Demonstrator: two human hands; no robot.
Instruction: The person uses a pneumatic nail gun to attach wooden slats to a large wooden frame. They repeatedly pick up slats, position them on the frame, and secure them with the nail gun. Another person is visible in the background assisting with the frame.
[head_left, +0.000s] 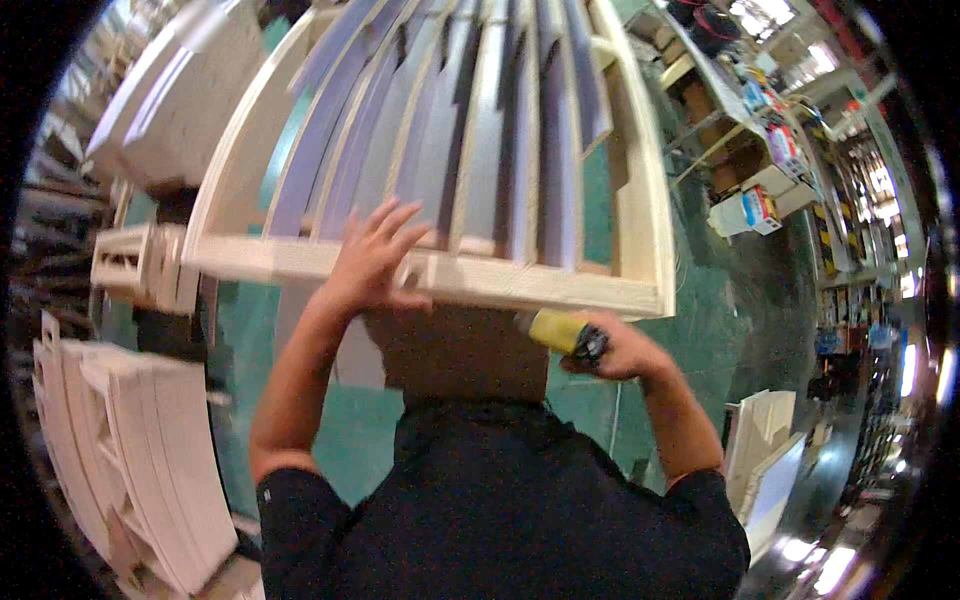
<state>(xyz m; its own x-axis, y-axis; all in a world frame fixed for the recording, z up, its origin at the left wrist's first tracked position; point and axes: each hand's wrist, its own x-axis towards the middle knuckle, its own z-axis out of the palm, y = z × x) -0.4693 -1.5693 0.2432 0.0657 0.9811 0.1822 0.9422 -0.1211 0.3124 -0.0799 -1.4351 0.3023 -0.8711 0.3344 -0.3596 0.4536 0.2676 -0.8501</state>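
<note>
Pale wooden frame (645, 180) stands in front of the person in the black shirt (560, 500), its near rail (560, 283) running left to right at hand height, grey-violet slats (487, 130) stretching away toward the far side. Left hand (372, 262) at the near rail, left of its middle, fingers spread and clenched on nothing that I can make out; blur hides whether the palm bears on the wood. Right hand (625, 348) wrapped around a yellow-and-black tool (562, 333), nose toward the left, just beside the rail's lower edge; contact there cannot be told. Main risk, as I judge it: the nose skids along the wood toward the left hand, since tool and fingers share one rail. Second: with only a loose left hand there, the frame could shift if pushed hard, and a crooked tool angle might split or mar the pale timber. What carries the frame is hidden from here; green floor (365, 430) shows through its gaps and around it. Room is a crowded workshop: stacked wooden pieces (165, 460) near left, a large pale block (180, 115) far left, upright panels (762, 435) near right, a littered bench (728, 98) and a white carton (738, 213) far right, lamp glare along the right edge.
</note>
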